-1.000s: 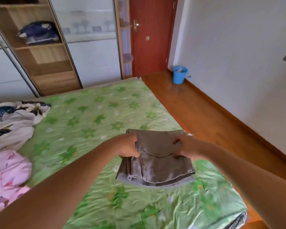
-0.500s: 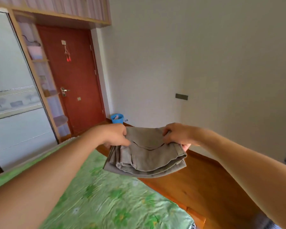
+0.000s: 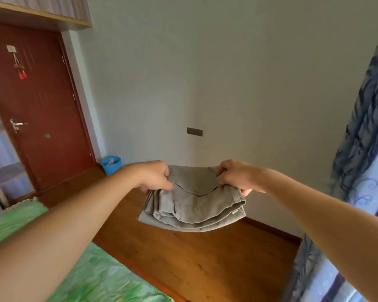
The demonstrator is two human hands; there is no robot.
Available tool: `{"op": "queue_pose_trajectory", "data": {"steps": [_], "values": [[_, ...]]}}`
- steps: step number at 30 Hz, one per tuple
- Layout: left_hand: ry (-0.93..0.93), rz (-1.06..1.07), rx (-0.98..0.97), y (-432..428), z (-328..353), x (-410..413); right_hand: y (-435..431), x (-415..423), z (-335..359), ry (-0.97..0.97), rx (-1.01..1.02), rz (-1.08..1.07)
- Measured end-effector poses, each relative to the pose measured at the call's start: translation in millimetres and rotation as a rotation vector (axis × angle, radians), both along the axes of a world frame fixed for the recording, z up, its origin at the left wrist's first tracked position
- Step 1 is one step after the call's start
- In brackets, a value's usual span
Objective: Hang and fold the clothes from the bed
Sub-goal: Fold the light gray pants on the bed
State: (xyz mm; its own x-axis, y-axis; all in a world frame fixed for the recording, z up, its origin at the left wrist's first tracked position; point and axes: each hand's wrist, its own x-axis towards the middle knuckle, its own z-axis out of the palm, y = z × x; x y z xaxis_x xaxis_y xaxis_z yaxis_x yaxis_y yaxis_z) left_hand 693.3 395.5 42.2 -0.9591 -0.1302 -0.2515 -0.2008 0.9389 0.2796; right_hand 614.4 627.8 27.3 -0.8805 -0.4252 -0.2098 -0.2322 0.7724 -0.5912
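A folded pair of grey-beige trousers (image 3: 192, 205) hangs in the air in front of me, above the wooden floor. My left hand (image 3: 155, 178) grips its left edge, thumb on top and fingers underneath. My right hand (image 3: 236, 177) grips the right edge the same way. The bed (image 3: 96, 277) with its green flowered sheet shows at the lower left, off to the side of the trousers. The other clothes on the bed are out of view.
A red-brown door (image 3: 37, 110) stands at the left, with a blue bucket (image 3: 111, 164) on the floor beside it. A plain white wall faces me. A blue patterned curtain (image 3: 364, 118) hangs at the right edge. Wooden floor (image 3: 194, 262) lies between bed and wall.
I have lifted the folded trousers off the bed and turned right with them. The view swung from the bed and wardrobe to the wall, the door and the curtain. Both hands kept their grip.
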Motion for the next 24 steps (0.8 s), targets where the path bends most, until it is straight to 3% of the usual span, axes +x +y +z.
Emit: {"op": "queue_pose_trajectory", "data": {"steps": [9,24], "values": [[0.012,0.064,0.045,35,6,-131,27,-143,11,-0.086,-0.036,0.004],[0.062,0.211,0.161,-76,-4,-364,-87,-417,8,-0.033,-0.006,0.235]]}}
